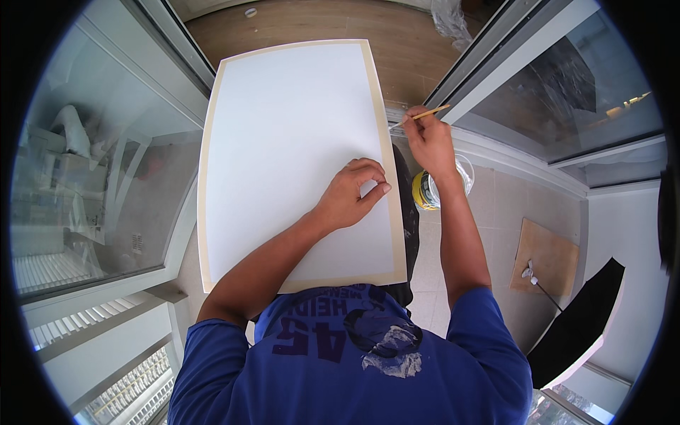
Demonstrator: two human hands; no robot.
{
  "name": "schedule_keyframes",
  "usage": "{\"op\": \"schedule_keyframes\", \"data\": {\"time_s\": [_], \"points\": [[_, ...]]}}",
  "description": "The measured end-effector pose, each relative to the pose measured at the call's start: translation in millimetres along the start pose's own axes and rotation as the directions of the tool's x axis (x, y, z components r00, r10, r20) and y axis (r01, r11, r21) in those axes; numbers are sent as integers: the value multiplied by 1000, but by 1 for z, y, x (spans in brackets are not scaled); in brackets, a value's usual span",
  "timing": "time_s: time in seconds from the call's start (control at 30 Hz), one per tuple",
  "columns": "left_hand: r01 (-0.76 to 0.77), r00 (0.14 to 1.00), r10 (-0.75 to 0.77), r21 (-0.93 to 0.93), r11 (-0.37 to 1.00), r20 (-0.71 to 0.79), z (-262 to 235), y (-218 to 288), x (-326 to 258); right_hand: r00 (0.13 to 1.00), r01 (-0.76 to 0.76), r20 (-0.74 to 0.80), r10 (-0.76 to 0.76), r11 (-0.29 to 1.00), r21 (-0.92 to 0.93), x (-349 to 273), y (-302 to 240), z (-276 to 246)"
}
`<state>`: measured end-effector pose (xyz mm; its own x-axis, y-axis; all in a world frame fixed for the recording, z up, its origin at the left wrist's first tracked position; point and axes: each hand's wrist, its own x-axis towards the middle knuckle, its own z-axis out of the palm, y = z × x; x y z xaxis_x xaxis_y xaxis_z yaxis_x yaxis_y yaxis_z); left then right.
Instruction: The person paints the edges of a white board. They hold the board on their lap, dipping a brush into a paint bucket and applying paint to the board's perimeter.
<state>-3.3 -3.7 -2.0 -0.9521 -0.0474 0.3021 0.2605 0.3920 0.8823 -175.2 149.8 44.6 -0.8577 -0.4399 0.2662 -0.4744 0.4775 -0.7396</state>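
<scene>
Nearest, at six o'clock, is a paint-smeared blue shirt (460, 375), and from it the white board (283, 142) reaches up to twelve, edged with tan tape (297, 47). Over its lower right part the left hand (350, 195) is half curled, a gap between thumb and fingers, holding nothing visible; whether it touches the surface I cannot tell. A dark trouser leg (410, 227) shows beyond the board's right edge. At two o'clock the right hand (430, 142) pinches a thin wooden-handled brush (433, 111), its pale tip close to that same edge. Just below this hand, toward three, a yellow-and-white bucket (426, 190) stands partly hidden by the right forearm. Farther out, just past three, a square brown panel (544, 248) lies on the tiled floor, and a black umbrella (581, 326) fills four o'clock. Glass panes bound the space: one at nine (92, 234), another at two (531, 120), its frame rising near the brush. Farthest, crumpled clear plastic (451, 20) lies at one o'clock and a small round white object (251, 12) at eleven, on wood-look flooring (312, 25).
</scene>
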Motion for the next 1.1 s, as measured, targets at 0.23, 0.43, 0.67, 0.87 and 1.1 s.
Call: {"op": "schedule_keyframes", "data": {"time_s": [0.23, 0.43, 0.67, 0.87, 1.1], "points": [[-3, 1000, 3, 8, 1000, 1, 0, 0, 0, 999, 24, 37, -24, 1000, -3, -5, 2, -2], [10, 1000, -10, 6, 1000, 2, -1, 1, 0, 998, 39, 49, -40, 999, 23, -12, 4, -5], [-5, 1000, 5, -6, 1000, -1, -1, 1, 0, 999, 38, -12, -38, 999, 31, -2, 10, 0], [6, 1000, -6, 3, 1000, 2, -1, 1, 0, 999, 37, -15, -37, 998, 44, 2, 10, 5], [-4, 1000, 4, 13, 1000, -2, -1, 1, 0, 999, 0, 53, 1, 1000, -31, -6, -3, -4]]}}
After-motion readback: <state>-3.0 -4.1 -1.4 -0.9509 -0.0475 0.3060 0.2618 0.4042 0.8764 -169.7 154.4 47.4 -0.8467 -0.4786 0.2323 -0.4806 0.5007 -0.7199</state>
